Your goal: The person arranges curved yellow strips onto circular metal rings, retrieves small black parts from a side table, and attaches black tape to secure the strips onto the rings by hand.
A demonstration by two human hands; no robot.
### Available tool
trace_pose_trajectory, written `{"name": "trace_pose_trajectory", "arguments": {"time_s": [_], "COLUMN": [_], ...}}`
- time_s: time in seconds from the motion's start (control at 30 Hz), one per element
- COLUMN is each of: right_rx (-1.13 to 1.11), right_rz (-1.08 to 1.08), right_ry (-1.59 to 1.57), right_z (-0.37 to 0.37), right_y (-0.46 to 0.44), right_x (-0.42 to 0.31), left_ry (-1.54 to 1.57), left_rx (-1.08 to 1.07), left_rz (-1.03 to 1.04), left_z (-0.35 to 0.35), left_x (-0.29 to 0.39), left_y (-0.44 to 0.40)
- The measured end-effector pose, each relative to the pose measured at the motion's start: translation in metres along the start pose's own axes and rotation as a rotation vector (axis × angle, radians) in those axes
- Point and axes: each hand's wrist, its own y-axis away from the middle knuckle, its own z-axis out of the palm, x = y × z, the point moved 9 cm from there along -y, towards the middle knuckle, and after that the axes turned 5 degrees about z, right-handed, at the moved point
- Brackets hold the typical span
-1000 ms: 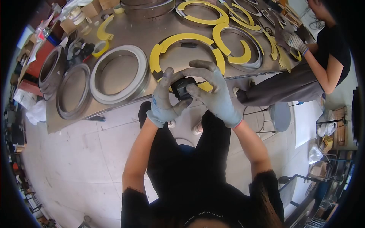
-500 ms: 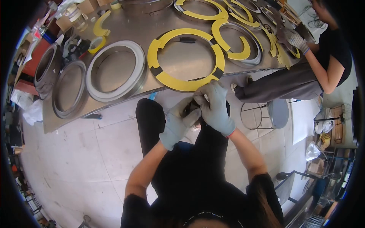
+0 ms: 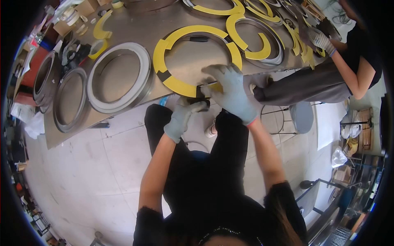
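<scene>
My left hand (image 3: pixel 183 119), in a grey-white glove, is closed on a small black roll (image 3: pixel 202 104), perhaps tape, just below the table's front edge. Partly smeared by motion, my gloved right hand (image 3: pixel 232 94) reaches over the near right part of a yellow-faced ring (image 3: pixel 179 87). Its fingers are apart, and the palm hides part of the ring. A dark strip (image 3: pixel 200 91) lies at the ring's near edge beside the right thumb. Other black patches (image 3: pixel 164 76) sit across joints in the yellow pieces.
A white-faced ring (image 3: pixel 95 100) and a bare metal ring (image 3: pixel 67 123) stand to the left on the metal table (image 3: pixel 137 35). More yellow-faced rings (image 3: pixel 230 30) lie toward the right. A co-worker's gloved hand (image 3: pixel 322 41) handles pieces there. A stool (image 3: pixel 301 118) stands below.
My hands have moved apart. The right hand has opened and swung up over the ring's near edge; the left has shifted slightly left with the black roll. The dark strip now shows at the edge.
</scene>
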Motion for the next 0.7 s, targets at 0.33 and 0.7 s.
{"name": "trace_pose_trajectory", "arguments": {"time_s": [0.33,0.7], "right_rx": [-0.245,-0.208], "right_rz": [-0.238,-0.241], "right_ry": [-0.059,-0.054], "right_z": [0.014,0.007], "right_y": [0.013,0.020], "right_x": [0.018,0.009], "left_ry": [0.218,0.236], "left_rx": [0.241,0.332], "left_rz": [0.070,0.115], "left_z": [0.000,0.006], "left_x": [0.006,0.005], "left_y": [-0.001,0.003]}}
